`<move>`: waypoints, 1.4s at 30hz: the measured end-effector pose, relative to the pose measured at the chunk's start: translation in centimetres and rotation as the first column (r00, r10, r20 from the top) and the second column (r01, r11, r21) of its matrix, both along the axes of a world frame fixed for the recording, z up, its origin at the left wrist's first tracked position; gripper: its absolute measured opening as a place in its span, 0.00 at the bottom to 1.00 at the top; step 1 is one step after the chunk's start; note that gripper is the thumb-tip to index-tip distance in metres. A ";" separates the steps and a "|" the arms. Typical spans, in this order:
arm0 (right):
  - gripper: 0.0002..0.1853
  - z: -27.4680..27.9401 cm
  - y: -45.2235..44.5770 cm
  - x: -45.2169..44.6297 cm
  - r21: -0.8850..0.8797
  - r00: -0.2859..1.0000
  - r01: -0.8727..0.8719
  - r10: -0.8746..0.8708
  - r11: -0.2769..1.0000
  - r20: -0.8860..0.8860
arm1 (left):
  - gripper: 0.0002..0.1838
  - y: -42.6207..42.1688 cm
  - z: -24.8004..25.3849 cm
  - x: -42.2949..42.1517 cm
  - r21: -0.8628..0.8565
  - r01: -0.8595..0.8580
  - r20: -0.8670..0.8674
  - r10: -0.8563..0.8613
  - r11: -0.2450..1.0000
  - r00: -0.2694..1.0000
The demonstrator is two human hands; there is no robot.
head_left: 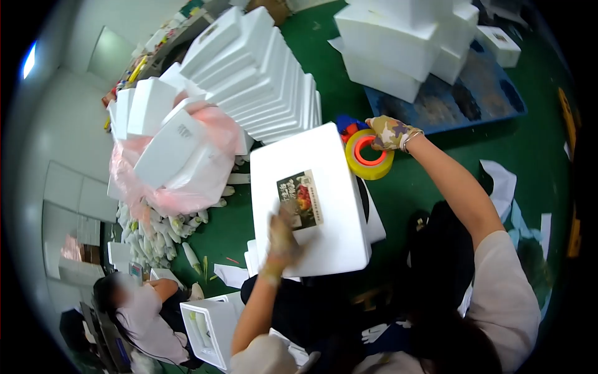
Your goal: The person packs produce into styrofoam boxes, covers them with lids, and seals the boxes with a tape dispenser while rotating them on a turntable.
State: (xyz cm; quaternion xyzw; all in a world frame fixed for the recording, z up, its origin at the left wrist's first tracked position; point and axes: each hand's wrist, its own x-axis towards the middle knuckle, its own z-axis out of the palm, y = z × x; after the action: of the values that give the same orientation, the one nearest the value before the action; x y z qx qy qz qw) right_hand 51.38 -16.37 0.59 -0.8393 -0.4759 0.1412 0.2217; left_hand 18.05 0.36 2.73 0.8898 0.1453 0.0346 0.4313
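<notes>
A white foam box (pixel 261 181) with a lid stands before me, a dark printed label (pixel 308 190) with a red and yellow picture on its top. Over the lower part of that label, my left hand (pixel 285 242) in a patterned glove is smeared by motion; its fingers are not clear. At the box's far right edge, my right hand (pixel 390 133), in a camouflage fingerless glove, is closed on a tape dispenser (pixel 351 128) with red and blue parts. Its roll of yellow tape (pixel 377 171) has an orange core.
Stacked foam lids (pixel 261 81) rise behind the box. Left of them are foam pieces in a pink plastic bag (pixel 212 181) and a heap of wrapped pale vegetables (pixel 152 240). A co-worker (pixel 149 318) sits lower left. White boxes (pixel 392 43) stand on a blue pallet (pixel 430 112).
</notes>
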 end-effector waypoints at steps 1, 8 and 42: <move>0.22 0.6 0.9 1.1 0.005 1.000 -0.017 0.017 1.000 0.018 | 0.49 -2.9 2.1 -1.6 0.513 0.250 -0.128 -0.215 0.821 0.968; 0.39 1.5 4.6 4.3 -0.150 0.984 -0.155 0.166 0.976 0.059 | 0.52 -5.5 4.3 2.5 0.565 0.512 -0.273 -0.439 0.646 0.856; 0.29 3.4 -17.6 -14.1 -0.098 0.991 0.129 -0.132 0.987 -0.020 | 0.22 14.8 -3.4 22.8 0.944 -0.147 -0.051 0.570 0.296 0.820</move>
State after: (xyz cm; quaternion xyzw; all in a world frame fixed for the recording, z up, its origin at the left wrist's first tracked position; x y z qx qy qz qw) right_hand 37.24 -33.99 4.00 -0.8764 -0.4095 0.1602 0.1962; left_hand 40.86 15.13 -0.69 0.9046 0.3821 0.0336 -0.1858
